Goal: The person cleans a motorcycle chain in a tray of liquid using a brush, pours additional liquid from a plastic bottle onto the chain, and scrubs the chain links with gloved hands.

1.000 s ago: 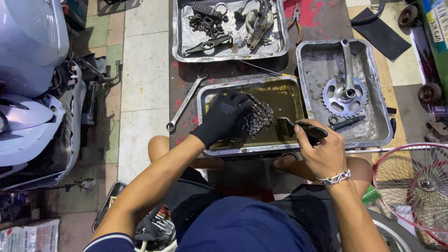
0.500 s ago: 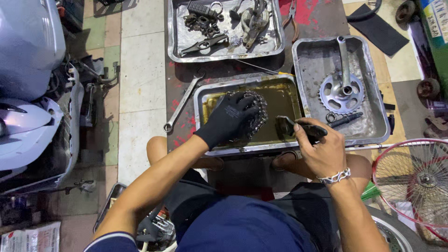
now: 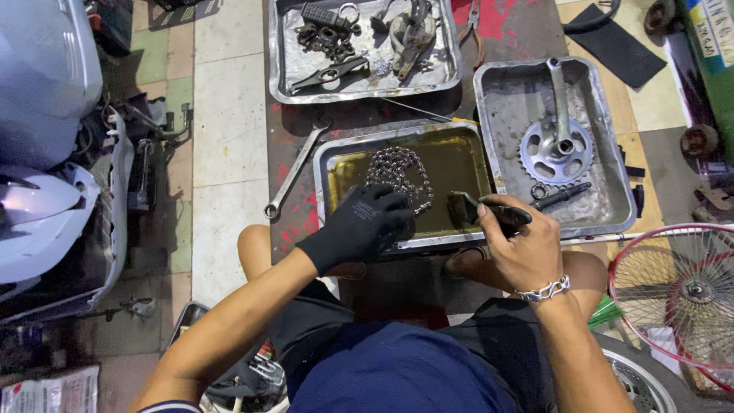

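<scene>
My left hand [image 3: 359, 226], in a black glove, rests at the near edge of a metal tray [image 3: 330, 153] filled with yellowish-brown liquid, fingers touching the end of a bicycle chain [image 3: 396, 172] piled in it. Whether it grips the chain is hard to tell. My bare right hand [image 3: 524, 248], with a chain bracelet at the wrist, is closed on the dark handle of a brush [image 3: 474, 206] whose bristles sit at the tray's right side.
To the right, a second tray [image 3: 612, 183] holds a crankset [image 3: 558, 145] and a bolt. Farther off, a tray [image 3: 279, 76] holds assorted parts. A spanner [image 3: 290, 174] lies on the floor left. A white scooter [image 3: 46, 153] stands far left, a spoked wheel [image 3: 680, 294] right.
My gloved left hand has drawn back from on top of the chain to the tray's near edge, uncovering the chain. The right hand with the brush stays put.
</scene>
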